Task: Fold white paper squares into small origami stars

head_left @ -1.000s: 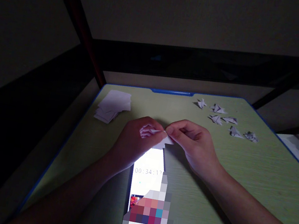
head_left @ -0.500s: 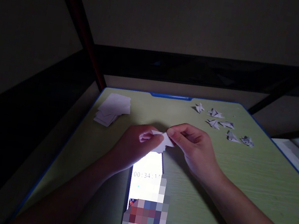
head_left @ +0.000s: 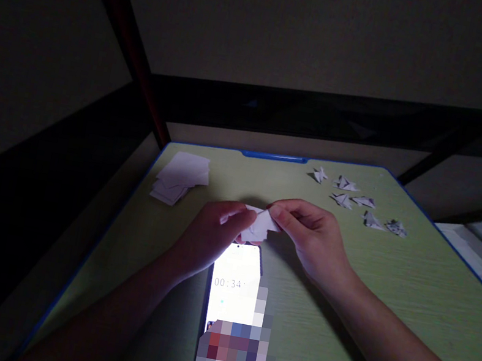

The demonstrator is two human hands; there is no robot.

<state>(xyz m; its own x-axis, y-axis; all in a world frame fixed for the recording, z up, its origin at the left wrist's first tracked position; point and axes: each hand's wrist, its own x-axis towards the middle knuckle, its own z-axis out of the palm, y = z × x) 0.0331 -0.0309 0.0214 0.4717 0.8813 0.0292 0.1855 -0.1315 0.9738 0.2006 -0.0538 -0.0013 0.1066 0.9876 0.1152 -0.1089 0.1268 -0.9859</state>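
A small piece of folded white paper (head_left: 262, 225) is pinched between both of my hands, just above a lit phone (head_left: 234, 285) lying on the green table (head_left: 391, 282). My left hand (head_left: 210, 234) grips the paper's left side with curled fingers. My right hand (head_left: 310, 233) pinches its right edge between thumb and forefinger. The phone's screen shows a running timer; its lower part is blurred out.
A stack of white paper squares (head_left: 181, 176) lies at the table's far left. Several finished folded paper figures (head_left: 358, 202) sit in a cluster at the far right. The table has a blue rim (head_left: 273, 156). Dark bed-frame bars stand behind it in a dim room.
The paper has shifted a little between my fingers and is more spread out now. Both hands stay at about the same spot over the phone.
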